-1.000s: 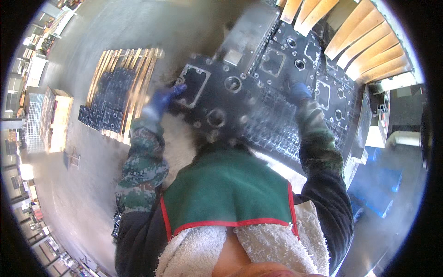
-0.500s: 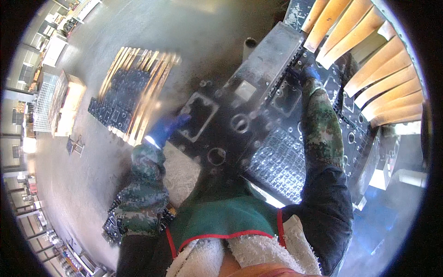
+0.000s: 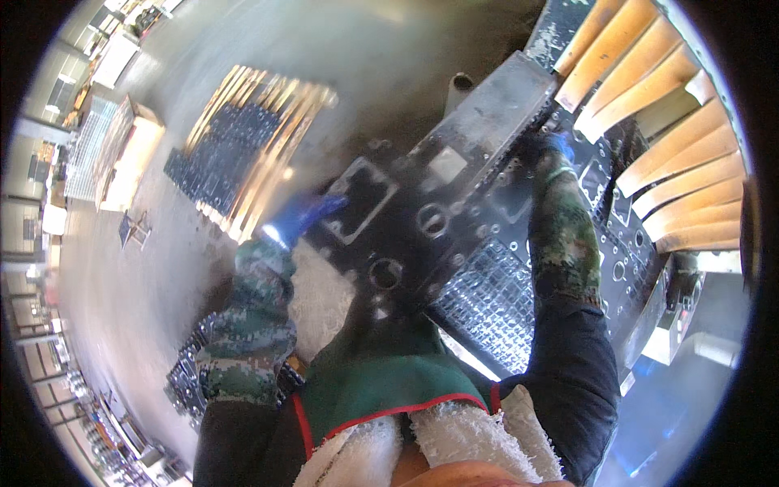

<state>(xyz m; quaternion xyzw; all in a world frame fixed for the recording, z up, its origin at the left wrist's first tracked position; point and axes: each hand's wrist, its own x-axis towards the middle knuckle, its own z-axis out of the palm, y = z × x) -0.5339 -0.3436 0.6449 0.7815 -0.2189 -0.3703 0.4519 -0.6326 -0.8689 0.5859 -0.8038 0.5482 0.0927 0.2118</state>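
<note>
A black flat metal plate (image 3: 410, 174) with round and rectangular cutouts lies in front of me on a dark work surface. At its left end, beside a large rectangular cutout, my left hand (image 3: 304, 217) in a blue glove has its fingers stretched out over the plate. Motion blurs them somewhat. My right hand (image 3: 553, 148), also gloved in blue, reaches forward to the dark perforated plates (image 3: 621, 272) by the end of a long grey metal bar (image 3: 487, 105). Its fingers are smeared, so what it touches is unclear.
Orange curtain strips (image 3: 690, 174) hang over a machine opening at the right. A wire-mesh panel (image 3: 491, 296) lies near my right forearm. On the floor at the left stands a slatted pallet (image 3: 304, 105) carrying black plates. A wooden crate (image 3: 130, 154) and a small stool (image 3: 134, 231) are farther left.
The whole view has shifted and turned slightly. My left hand stays at the rectangular cutout of the plate, and my right hand remains by the end of the grey bar.
</note>
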